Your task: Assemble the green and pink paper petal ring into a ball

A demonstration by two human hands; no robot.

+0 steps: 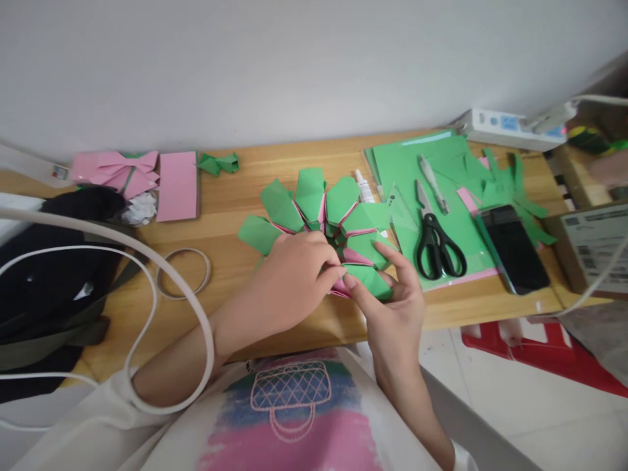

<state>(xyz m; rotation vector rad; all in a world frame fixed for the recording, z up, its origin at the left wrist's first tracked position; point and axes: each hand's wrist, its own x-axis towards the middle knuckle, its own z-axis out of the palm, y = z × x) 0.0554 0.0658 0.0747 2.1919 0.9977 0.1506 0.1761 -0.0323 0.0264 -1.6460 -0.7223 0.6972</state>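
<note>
A ring of folded green paper petals with pink inner layers, the paper flower (309, 196), lies on the wooden table in front of me. My left hand (294, 275) reaches across its lower left part, fingers pinched at the inner end of a petal near the centre. At the lower right, my right hand (392, 288) grips a green and pink petal between thumb and fingers. The two hands nearly meet at that petal. What lies under my left hand is hidden.
Black-handled scissors (436, 245), a cutter (434, 184) and green sheets (407, 157) lie right of the flower, beside a phone (515, 248). A glue bottle (364, 188) is behind. Pink paper (177, 186), a tape ring (206, 275) and a white cable (201, 314) are left.
</note>
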